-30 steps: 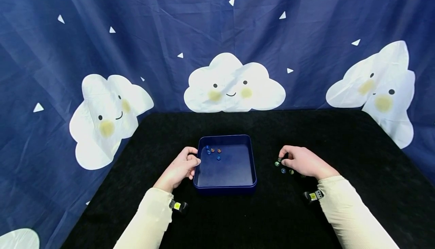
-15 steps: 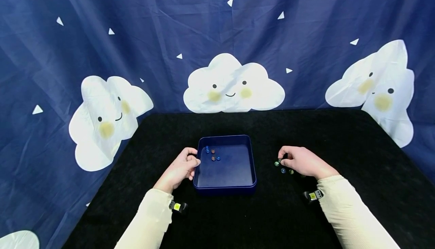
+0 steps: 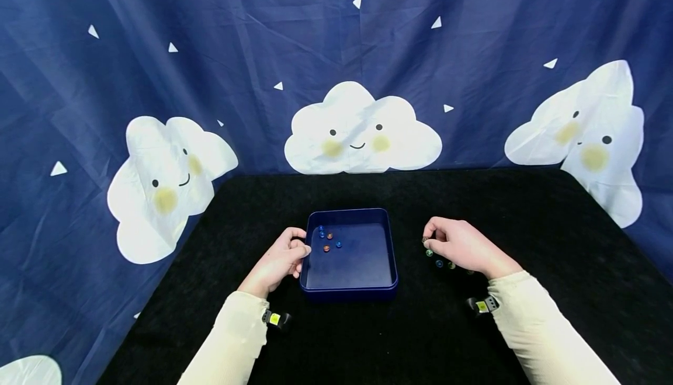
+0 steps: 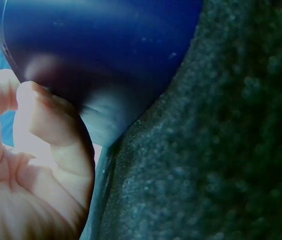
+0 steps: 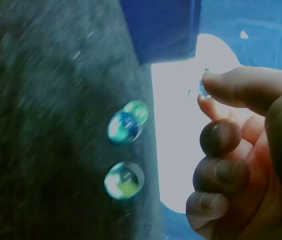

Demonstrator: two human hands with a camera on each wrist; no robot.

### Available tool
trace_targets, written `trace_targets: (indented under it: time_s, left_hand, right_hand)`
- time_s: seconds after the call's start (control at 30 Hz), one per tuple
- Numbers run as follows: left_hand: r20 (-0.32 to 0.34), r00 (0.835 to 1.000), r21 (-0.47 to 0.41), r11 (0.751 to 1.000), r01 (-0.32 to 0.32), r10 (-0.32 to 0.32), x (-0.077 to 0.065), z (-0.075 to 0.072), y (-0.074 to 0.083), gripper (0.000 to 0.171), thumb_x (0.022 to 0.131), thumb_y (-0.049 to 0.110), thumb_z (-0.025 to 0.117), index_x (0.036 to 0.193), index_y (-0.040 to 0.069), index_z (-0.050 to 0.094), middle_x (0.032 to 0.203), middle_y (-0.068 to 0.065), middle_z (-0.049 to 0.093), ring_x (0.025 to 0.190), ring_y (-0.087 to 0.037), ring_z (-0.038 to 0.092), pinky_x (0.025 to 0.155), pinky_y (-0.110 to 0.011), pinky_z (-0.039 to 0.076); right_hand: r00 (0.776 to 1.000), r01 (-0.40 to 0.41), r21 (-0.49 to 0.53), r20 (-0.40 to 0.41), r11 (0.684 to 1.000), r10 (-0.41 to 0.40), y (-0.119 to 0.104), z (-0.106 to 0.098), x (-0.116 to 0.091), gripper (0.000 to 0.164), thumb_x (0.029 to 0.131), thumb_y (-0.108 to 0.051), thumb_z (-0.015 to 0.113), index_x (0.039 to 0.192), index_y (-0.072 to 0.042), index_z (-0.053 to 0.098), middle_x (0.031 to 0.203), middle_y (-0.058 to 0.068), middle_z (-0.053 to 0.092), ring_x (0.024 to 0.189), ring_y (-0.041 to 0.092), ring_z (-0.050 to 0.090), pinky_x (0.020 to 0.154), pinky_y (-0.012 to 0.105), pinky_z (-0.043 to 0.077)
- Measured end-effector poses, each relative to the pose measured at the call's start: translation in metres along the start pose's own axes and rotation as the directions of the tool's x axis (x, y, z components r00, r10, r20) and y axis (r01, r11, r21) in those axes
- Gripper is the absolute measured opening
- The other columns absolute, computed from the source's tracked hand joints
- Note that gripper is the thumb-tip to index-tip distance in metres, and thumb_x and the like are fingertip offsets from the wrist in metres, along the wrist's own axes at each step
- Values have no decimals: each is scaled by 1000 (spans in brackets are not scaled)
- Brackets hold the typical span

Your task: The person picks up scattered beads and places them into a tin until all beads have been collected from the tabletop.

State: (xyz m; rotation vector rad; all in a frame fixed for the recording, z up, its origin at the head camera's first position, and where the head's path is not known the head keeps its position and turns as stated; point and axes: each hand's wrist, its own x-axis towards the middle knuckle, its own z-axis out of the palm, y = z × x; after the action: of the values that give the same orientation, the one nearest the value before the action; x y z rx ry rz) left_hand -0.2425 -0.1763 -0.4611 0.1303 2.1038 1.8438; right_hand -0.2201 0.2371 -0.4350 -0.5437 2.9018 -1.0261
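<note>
Held marble [image 5: 203,87]: it is to the right of the tray and well apart from it; only a small, clear bluish part shows, and it seems lifted from the table.
How it handles: I judge it light, hard and smooth, so it can slip or roll away easily; it should be taken at its widest part, from two opposite sides, with small force.
Right hand [image 3: 462,245]: thumb and forefinger are almost closed, and their tips pinch this one marble; the other fingers are curled beside them and hold nothing that I can see.
Marbles on the table: under the hand lie a green marble [image 3: 429,253], a blue marble [image 3: 439,263] and a yellow-green marble [image 3: 451,265]; a faint one [image 3: 469,272] is near the wrist.
Left hand [image 3: 278,259]: thumb and forefinger are bent and grip the tray at its left edge.
Tray [image 3: 349,287]: blue, flat on the black table [image 3: 342,344]; I judge its walls stiff, and the rim is a good place to hold.
Marbles in the tray: three blue marbles [image 3: 339,245] and two orange marbles [image 3: 326,249], all in its left half.
</note>
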Motion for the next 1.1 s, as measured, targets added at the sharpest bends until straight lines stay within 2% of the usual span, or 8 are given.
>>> trace_targets:
  time_s: [0.17, 0.33, 0.5, 0.83, 1.1]
  left_hand:
    - [-2, 1000, -5, 1000, 1, -1, 0, 0, -1, 48, 92, 5, 59, 134, 1, 36, 84, -8, 51, 53, -14, 48, 48, -23, 44]
    - [-9, 1000, -7, 1000, -5, 5, 0, 0, 0, 48, 92, 6, 58, 135, 1, 37, 85, -8, 52, 54, -15, 48, 48, -24, 45]
    - [-1, 1000, -5, 1000, -8, 8, -1, 1, 0, 47, 93, 4, 58, 134, 1, 36, 84, -8, 51, 54, -14, 47, 48, -23, 44]
    - [3, 1000, -15, 1000, -15, 15, 1, 1, -2, 47, 92, 3, 58, 133, -1, 36, 82, -5, 51, 53, -12, 47, 46, -22, 44]
    - [-2, 1000, -14, 1000, -16, 16, 0, 1, -1, 46, 92, 3, 58, 133, 0, 36, 81, -5, 51, 52, -12, 47, 46, -23, 44]
  right_hand:
    - [1000, 15, 36, -14, 999, -14, -19, -3, -1, 13, 92, -21, 71, 94, -28, 61, 68, -7, 53, 51, 12, 52, 51, 31, 47]
    - [997, 80, 40, -2, 996, -80, -32, -2, -1, 14, 92, -19, 72, 96, -28, 62, 68, -9, 52, 53, 9, 53, 54, 30, 47]
    - [991, 131, 13, -7, 991, -131, -38, 0, -2, 16, 91, -16, 72, 95, -29, 63, 69, -11, 50, 55, 7, 48, 56, 28, 43]
    - [987, 162, 34, 17, 986, -162, -46, 4, -3, 16, 91, -15, 71, 96, -27, 62, 68, -12, 51, 56, 7, 49, 58, 28, 44]
    - [981, 191, 41, 17, 981, -192, -59, 22, -1, 15, 93, -17, 70, 102, -28, 63, 69, -14, 52, 55, 4, 47, 59, 27, 46]
